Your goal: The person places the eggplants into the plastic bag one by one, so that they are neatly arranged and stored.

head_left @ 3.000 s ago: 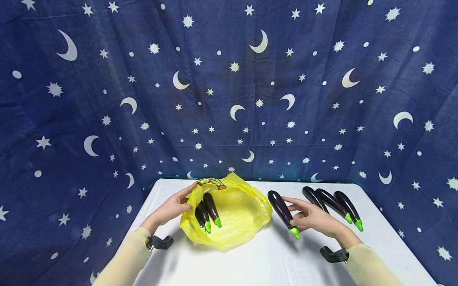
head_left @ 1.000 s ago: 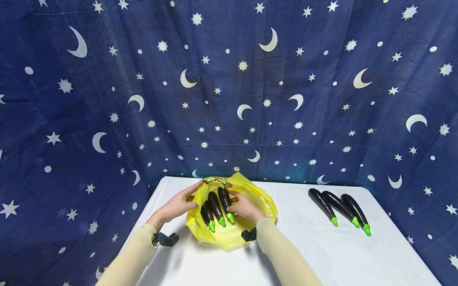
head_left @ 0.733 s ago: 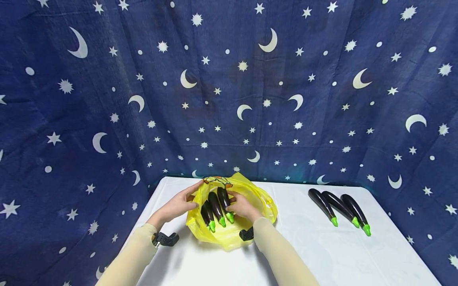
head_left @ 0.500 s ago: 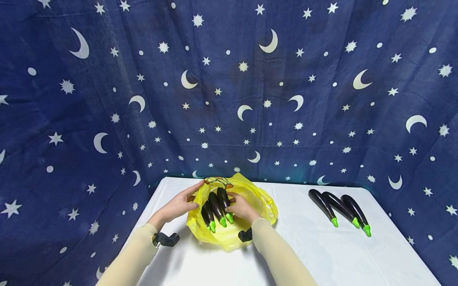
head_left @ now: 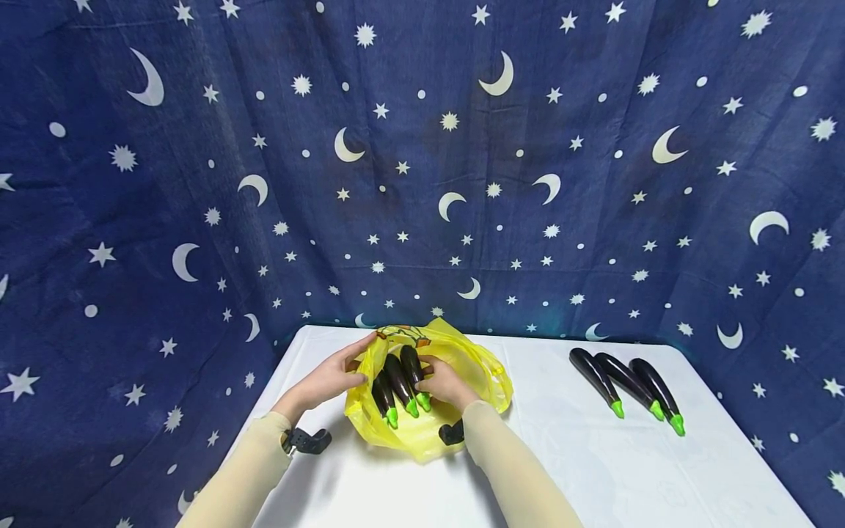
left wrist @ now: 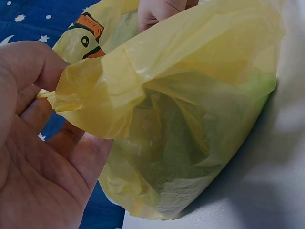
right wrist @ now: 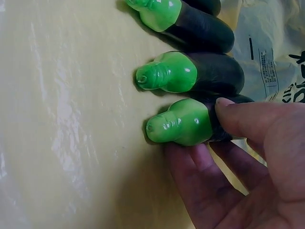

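A yellow plastic bag point(head_left: 488, 367) lies on its side with its mouth facing me. At its left edge my left hand point(head_left: 330, 380) pinches the gathered rim, also seen in the left wrist view. Inside the bag my right hand point(head_left: 445, 380) holds a dark purple eggplant point(head_left: 411, 367), the rightmost of a row. The thumb point(right wrist: 238, 117) lies across it near the bright green cap, with the fingers on the other side and partly beneath. Side by side with it rest more eggplants point(right wrist: 219, 72), their green caps toward the bag's opening.
Three more eggplants point(head_left: 627, 381) lie close together on the right of the white table point(head_left: 554, 455). A dark blue curtain point(head_left: 422, 161) with moons and stars hangs behind and along both sides. Each wrist wears a black camera mount point(head_left: 306, 441).
The right hand carried an eggplant leftward into the bag, where it now lies beside the others. Over the last second it has barely shifted. The left hand kept its grip on the rim.
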`<state>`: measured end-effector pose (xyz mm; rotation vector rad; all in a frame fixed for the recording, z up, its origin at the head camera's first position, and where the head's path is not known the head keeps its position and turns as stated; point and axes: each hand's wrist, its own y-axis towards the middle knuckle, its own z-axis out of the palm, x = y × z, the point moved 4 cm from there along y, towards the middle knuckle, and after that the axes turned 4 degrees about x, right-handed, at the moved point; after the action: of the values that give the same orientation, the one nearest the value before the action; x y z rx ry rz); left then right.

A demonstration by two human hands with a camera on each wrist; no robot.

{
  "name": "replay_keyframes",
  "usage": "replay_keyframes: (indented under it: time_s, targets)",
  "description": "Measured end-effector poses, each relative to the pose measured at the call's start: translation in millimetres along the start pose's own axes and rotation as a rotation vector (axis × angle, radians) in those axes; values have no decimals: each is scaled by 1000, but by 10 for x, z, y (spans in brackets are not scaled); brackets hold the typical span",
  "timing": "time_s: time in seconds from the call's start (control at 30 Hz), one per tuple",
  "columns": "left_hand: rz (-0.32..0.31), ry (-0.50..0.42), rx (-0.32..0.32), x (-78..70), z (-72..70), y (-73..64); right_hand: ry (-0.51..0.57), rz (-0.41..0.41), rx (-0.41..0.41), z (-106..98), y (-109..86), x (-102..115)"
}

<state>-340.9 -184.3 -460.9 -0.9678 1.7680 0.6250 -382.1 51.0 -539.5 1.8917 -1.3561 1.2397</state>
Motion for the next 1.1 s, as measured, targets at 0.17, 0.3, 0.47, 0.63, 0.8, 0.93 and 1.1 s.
replay_keyframes:
  time_s: [0.17,0.3,0.47,0.63,0.8,0.93,1.1]
  targets:
    - [1,-10,5,1,-6,2,-58,19,-3,4,23,-15]
    - [4,-11,2,-2,-9,0,-83,10,5,10,23,-1]
    - [2,-19,7,5,-2,-1,-133,-7,17,27,-3,20]
    - [-2,-27,8,17,8,3,-58,-6,31,21,-50,21]
    - [1,-19,-2,10,14,-7,-1,-4,36,-25,-113,38]
    - [12,-17,-4,4,10,-20,-36,-37,49,-59,-154,70]
    - [-3,-10,-13,2,15,-29,-157,-122,75,-90,-246,158]
